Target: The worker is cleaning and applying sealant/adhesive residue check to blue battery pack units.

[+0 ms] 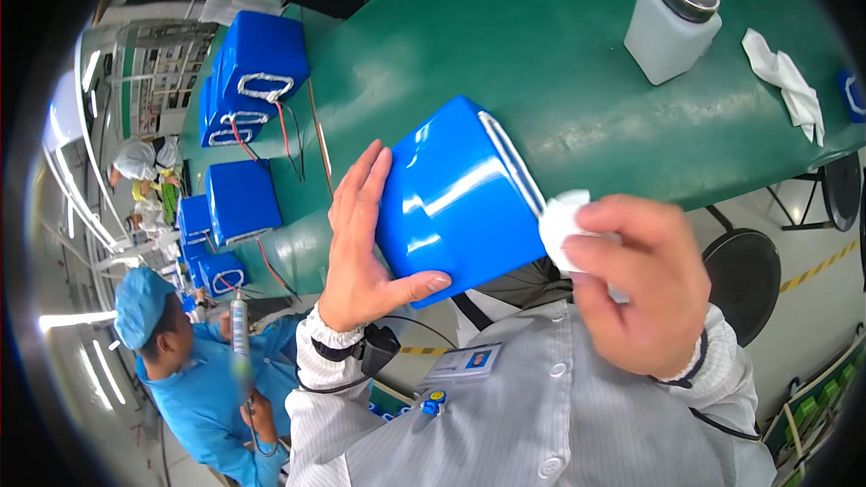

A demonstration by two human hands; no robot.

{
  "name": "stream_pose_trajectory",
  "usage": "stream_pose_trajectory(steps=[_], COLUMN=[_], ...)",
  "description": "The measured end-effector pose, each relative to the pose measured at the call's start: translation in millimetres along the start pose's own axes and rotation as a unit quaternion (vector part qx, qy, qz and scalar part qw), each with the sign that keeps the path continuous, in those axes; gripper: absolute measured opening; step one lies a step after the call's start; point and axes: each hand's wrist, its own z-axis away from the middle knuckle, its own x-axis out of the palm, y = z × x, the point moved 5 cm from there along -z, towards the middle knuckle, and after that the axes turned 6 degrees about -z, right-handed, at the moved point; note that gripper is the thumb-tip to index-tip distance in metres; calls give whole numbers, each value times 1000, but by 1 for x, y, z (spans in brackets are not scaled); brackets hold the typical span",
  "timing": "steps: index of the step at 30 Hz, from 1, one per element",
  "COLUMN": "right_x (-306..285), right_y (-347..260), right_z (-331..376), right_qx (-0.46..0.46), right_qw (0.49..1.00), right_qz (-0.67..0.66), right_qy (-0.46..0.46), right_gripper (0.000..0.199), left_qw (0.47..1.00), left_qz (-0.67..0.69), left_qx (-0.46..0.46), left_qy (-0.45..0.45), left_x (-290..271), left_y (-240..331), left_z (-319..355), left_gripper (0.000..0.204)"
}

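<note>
A glossy blue battery pack (456,203) is tilted over the near edge of the green table, in front of my chest. My left hand (356,239) grips its left side, fingers stretched along the far part and thumb on the near face. A white line of sealant (511,158) runs along the right end of the pack. My right hand (640,284) pinches a folded white wipe (561,230) against the lower corner of that end. The palm side of the right hand is partly hidden.
A white dispenser bottle (672,32) with its metal lid raised and a crumpled white cloth (787,81) are on the green table (577,54) at far right. Several blue packs (244,198) with wires stand left. A co-worker (203,379) holds a sealant tube (239,334). Black stools (744,280) stand right.
</note>
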Motion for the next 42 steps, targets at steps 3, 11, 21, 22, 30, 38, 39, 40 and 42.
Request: stream_pose_trajectory(steps=[3, 11, 21, 22, 30, 38, 39, 40, 42], right_x=[44, 67, 107, 114, 103, 128, 130, 131, 124], right_y=[-14, -11, -21, -19, -23, 6, 10, 13, 1], right_z=[0, 4, -8, -22, 4, -60, -59, -57, -45], right_qx=[-79, -59, -73, -77, -144, -77, -79, -98, -139], right_qw=[982, 944, 918, 918, 921, 933, 932, 931, 920], right_qz=[105, 200, 194, 201, 153, 192, 198, 206, 223], right_qy=[-137, -254, -337, -332, -329, -296, -293, -284, -291], right_gripper=[34, 60, 65, 65, 48, 44, 44, 44, 47], left_qw=[999, 995, 987, 987, 973, 962, 962, 961, 962], left_qz=[-3, 33, 55, 59, 74, 85, 88, 91, 80], left_qx=[36, 82, 102, 101, 122, 139, 140, 141, 142], left_qy=[-2, 56, 115, 114, 183, 219, 220, 221, 220], left_x=[3, 12, 24, 26, 30, 34, 35, 35, 34], left_y=[-3, -13, -18, -18, -22, -28, -27, -26, -27], left_z=[15, 27, 30, 30, 32, 32, 30, 28, 33], left_gripper=[139, 138, 150, 150, 158, 158, 158, 158, 158])
